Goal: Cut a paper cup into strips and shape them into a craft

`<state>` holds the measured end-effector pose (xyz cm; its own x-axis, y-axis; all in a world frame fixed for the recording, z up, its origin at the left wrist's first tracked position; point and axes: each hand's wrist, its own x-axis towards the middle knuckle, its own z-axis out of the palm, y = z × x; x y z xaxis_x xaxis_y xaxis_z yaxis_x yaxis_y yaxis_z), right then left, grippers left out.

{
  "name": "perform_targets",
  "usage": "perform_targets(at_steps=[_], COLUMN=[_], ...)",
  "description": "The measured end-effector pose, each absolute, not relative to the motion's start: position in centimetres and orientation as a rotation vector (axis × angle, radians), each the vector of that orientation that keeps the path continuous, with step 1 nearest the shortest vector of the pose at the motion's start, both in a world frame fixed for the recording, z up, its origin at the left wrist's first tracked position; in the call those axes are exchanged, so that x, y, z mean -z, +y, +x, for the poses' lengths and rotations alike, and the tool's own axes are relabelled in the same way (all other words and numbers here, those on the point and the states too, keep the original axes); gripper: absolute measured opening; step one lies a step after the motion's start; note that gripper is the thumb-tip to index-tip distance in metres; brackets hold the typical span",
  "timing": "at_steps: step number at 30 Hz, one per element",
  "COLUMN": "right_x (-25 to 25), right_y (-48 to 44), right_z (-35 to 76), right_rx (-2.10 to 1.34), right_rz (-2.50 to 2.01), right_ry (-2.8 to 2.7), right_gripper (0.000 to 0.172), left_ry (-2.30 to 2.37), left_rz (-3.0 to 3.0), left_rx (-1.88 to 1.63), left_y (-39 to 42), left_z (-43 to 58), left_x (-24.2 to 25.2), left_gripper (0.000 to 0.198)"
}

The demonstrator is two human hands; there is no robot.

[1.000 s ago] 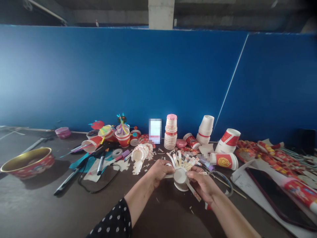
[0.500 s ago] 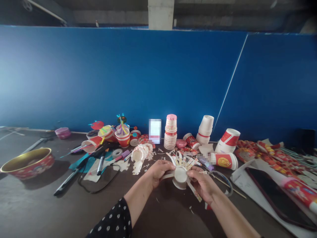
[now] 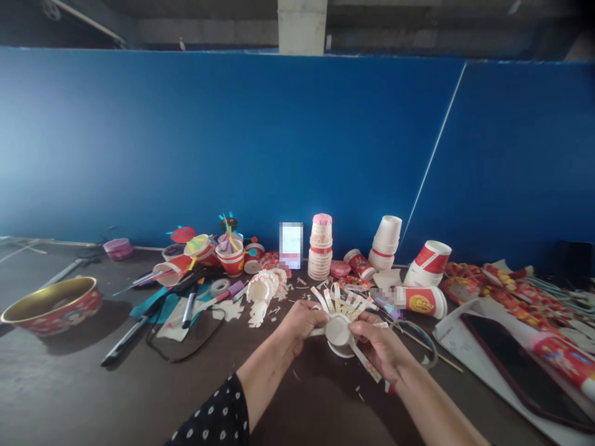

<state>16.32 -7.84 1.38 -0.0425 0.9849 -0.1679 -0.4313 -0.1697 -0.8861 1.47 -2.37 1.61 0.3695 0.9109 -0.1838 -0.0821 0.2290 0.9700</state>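
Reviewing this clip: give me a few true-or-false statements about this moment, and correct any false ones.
1. The right hand holds a white paper cup with narrow fanned strips cut in its wall. True.
2. The left hand is empty. False: it also holds the cup.
3. A round red bowl with a gold interior sits at the far left of the dark table. True.
4. The tall stack of white paper cups with a pink top has toppled over. False: it stands upright.
5. A red-and-white paper cup with a yellow emblem lies on its side right of the hands. True.
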Motion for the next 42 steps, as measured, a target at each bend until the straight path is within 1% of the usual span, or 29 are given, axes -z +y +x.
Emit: perform_targets(at_steps=[3,6,9,19,24,30,33,37,42], right_x=[-1.6,-1.6,-1.4,-1.6,-1.5,-1.5,-1.6,-1.7,-1.4], right_y=[-7.9,-7.8,-7.8,-7.8,-7.8,-7.9,-7.9,-8.0,-8.0], right_z=[16.3,16.5,16.6,16.5,16.6,16.7,16.6,16.4,16.2], right_rx=[-1.510,-1.502,-1.493,-1.491,-1.498,-1.496,-1.502,-1.513,-1.517], right_rz=[-1.008,-1.013,-1.009,-1.010,-1.004,-0.995,-0.999,-0.974,-0.983], right_ry=[-0.769,-0.752,-0.737,-0.746,-0.734,-0.747,-0.755,-0.758,-0.767], right_gripper=[0.015,0.014,0.015,0.015,0.016,0.014,0.014,0.013,0.014], left_ry=[0.961,0.924,0.872,0.870,0.851,0.807,0.813,0.837,0.873], left_rz=[1.086,1.026,0.934,0.858,0.832,0.845,0.880,0.927,0.972], left_rx=[-0.928,-0.864,-0.806,-0.808,-0.794,-0.784,-0.796,-0.843,-0.927], left_y=[-2.5,-2.6,-2.7,-2.9,-2.7,-2.6,-2.6,-2.7,-2.9], left_z=[1.6,1.4,1.1,1.3,1.2,1.0,1.1,1.4,1.9], left_x=[-1.8,-2.2,-2.7,-2.9,-2.7,-2.5,-2.5,-2.3,-1.6], left_gripper=[0.013,0.010,0.011,0.016,0.012,0.012,0.009,0.005,0.007])
